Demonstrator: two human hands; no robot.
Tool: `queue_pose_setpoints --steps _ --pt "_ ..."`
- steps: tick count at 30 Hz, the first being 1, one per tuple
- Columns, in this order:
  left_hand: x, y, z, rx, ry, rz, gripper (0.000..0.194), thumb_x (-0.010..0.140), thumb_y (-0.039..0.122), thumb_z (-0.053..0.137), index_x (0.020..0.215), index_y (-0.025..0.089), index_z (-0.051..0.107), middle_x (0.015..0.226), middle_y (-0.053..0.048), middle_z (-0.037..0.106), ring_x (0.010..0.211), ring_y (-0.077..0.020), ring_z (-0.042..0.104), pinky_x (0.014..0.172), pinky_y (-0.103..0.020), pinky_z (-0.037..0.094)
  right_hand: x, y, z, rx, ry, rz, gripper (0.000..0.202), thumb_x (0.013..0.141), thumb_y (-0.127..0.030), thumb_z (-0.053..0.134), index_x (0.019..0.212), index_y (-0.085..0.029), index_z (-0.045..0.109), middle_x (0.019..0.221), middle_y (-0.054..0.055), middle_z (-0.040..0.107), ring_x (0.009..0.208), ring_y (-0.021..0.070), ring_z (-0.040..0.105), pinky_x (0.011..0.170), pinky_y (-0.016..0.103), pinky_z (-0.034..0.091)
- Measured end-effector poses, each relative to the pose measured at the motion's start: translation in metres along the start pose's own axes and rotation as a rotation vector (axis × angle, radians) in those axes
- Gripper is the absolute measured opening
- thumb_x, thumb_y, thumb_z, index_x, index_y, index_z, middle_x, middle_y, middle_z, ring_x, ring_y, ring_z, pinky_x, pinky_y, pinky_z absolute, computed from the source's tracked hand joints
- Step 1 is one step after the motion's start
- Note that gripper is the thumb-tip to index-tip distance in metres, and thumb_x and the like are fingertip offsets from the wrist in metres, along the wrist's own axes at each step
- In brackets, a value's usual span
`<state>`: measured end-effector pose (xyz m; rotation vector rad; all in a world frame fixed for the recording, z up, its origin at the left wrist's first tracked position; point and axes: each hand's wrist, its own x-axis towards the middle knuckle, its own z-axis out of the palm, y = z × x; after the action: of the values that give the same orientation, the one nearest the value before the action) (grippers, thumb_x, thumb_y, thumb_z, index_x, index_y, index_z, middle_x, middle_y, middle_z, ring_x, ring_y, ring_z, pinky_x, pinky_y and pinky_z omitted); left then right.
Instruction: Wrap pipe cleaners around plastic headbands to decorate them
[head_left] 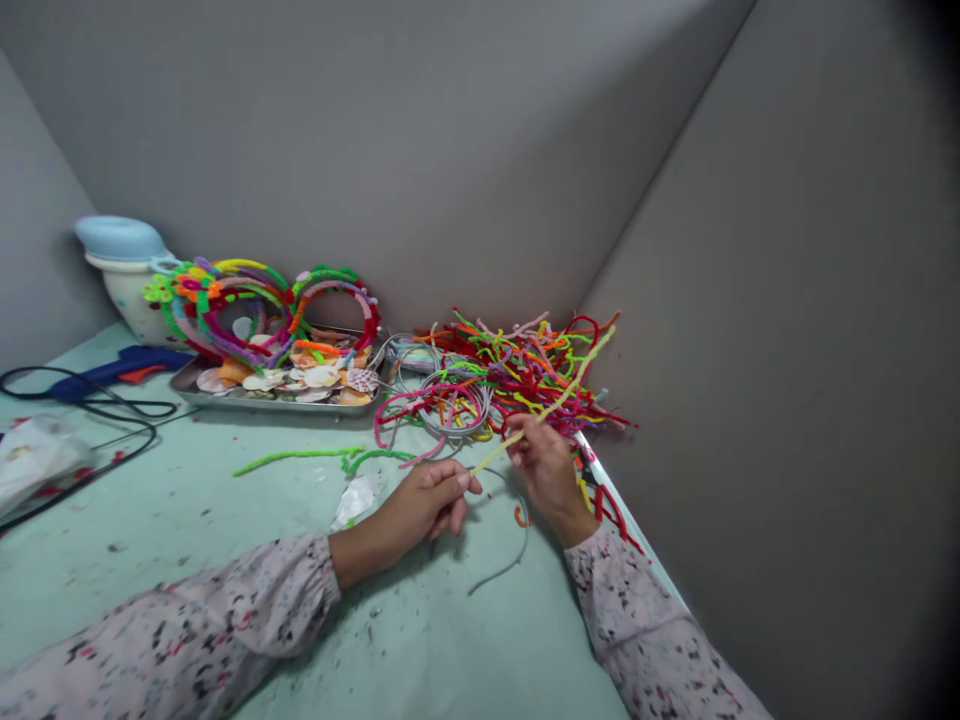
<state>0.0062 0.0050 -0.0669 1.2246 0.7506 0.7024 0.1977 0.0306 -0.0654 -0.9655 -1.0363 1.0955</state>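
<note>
A pale yellow pipe cleaner (568, 388) stretches slantwise between my two hands. My left hand (439, 497) pinches its lower end between thumb and fingers. Further along, the fingers of my right hand (545, 465) are closed on the same stem, whose far end sticks up past them. Behind my right hand lies a tangled heap of coloured pipe cleaners (517, 360). A thin grey wire (525, 530) curves on the table beneath the hands, near a small orange curl (521, 516). Green pipe cleaners (300, 457) lie left of my left hand.
A metal tray (285, 404) of shells supports colourful wrapped hoops (255, 270). Left are a lidded container (131, 270), a blue glue gun (112, 370) with a black cable, and a plastic bag (37, 460). Looped grey wires (431, 390) lie behind the hands; grey panels (420, 150) border the table.
</note>
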Motion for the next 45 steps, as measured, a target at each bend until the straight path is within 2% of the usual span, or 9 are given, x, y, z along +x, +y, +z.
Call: queue_pose_setpoints --steps 2,5,12,22,29,34,37,40,45 --pt "0.001 -0.001 0.0 -0.006 0.009 0.002 0.031 0.086 0.044 0.051 0.087 0.014 0.057 0.047 0.004 0.054 0.032 -0.0041 0.031 0.034 -0.017 0.018 -0.006 0.002 0.005 -0.08 -0.12 0.035 0.026 0.08 -0.044 0.064 0.085 -0.019 0.071 0.057 -0.002 0.055 0.049 0.0092 0.047 0.048 0.023 0.034" --pt "0.001 -0.002 -0.001 -0.018 0.006 0.016 0.033 0.085 0.047 0.053 0.088 0.014 0.057 0.048 0.004 0.055 0.032 -0.004 0.031 0.034 -0.017 0.017 -0.011 0.005 0.009 -0.149 -0.196 0.054 0.028 0.08 -0.045 0.064 0.081 -0.018 0.072 0.058 -0.001 0.058 0.049 0.0099 0.05 0.049 0.024 0.037" --pt "0.002 -0.004 -0.001 -0.083 -0.025 0.041 0.027 0.087 0.04 0.053 0.095 0.014 0.055 0.062 0.0 0.065 0.034 -0.0032 0.038 0.037 -0.016 0.023 -0.008 0.007 0.006 -0.166 -0.059 0.049 0.033 0.079 -0.05 0.063 0.076 -0.018 0.07 0.057 -0.001 0.058 0.048 0.0098 0.05 0.048 0.023 0.037" --pt "0.001 -0.004 0.001 -0.117 -0.059 0.024 0.025 0.09 0.04 0.049 0.094 0.015 0.051 0.071 -0.004 0.069 0.036 -0.0043 0.047 0.038 -0.017 0.025 -0.006 0.003 0.005 -0.01 -0.066 0.106 0.027 0.08 -0.046 0.064 0.072 -0.02 0.069 0.057 -0.001 0.056 0.046 0.0087 0.046 0.046 0.023 0.033" --pt "0.002 -0.007 -0.001 -0.098 -0.039 -0.008 0.025 0.09 0.041 0.049 0.085 0.017 0.045 0.068 -0.004 0.07 0.035 -0.0043 0.048 0.035 -0.015 0.023 -0.007 0.006 0.005 -0.04 -0.039 0.058 0.028 0.083 -0.046 0.06 0.075 -0.02 0.067 0.056 -0.001 0.055 0.047 0.0097 0.047 0.048 0.024 0.035" --pt "0.003 -0.006 -0.001 -0.108 0.013 0.003 0.026 0.088 0.042 0.052 0.084 0.017 0.046 0.065 -0.003 0.069 0.034 -0.0041 0.047 0.035 -0.014 0.025 -0.012 0.004 0.007 -0.162 -0.194 0.024 0.027 0.079 -0.046 0.064 0.085 -0.02 0.067 0.059 -0.002 0.058 0.051 0.0111 0.05 0.051 0.025 0.038" --pt "0.003 -0.005 -0.002 -0.119 0.032 0.001 0.027 0.089 0.042 0.052 0.085 0.017 0.047 0.064 -0.003 0.069 0.034 -0.0039 0.047 0.035 -0.013 0.027 -0.016 0.002 0.01 -0.275 -0.271 0.025 0.024 0.076 -0.042 0.068 0.078 -0.018 0.066 0.056 -0.003 0.056 0.05 0.011 0.049 0.051 0.025 0.039" --pt "0.003 -0.005 -0.002 -0.141 0.039 0.006 0.027 0.09 0.043 0.05 0.086 0.016 0.048 0.062 -0.002 0.067 0.035 -0.0041 0.048 0.035 -0.013 0.027 -0.017 0.0 0.012 -0.338 -0.251 0.0 0.026 0.08 -0.042 0.064 0.069 -0.018 0.062 0.053 -0.003 0.054 0.05 0.0106 0.047 0.052 0.025 0.038" --pt "0.002 -0.005 -0.002 -0.167 0.082 0.019 0.028 0.091 0.043 0.047 0.085 0.016 0.048 0.061 0.0 0.065 0.034 -0.0037 0.046 0.035 -0.013 0.025 -0.017 0.001 0.011 -0.32 -0.231 -0.001 0.025 0.081 -0.041 0.063 0.073 -0.018 0.063 0.054 -0.004 0.055 0.051 0.0108 0.048 0.053 0.025 0.039"
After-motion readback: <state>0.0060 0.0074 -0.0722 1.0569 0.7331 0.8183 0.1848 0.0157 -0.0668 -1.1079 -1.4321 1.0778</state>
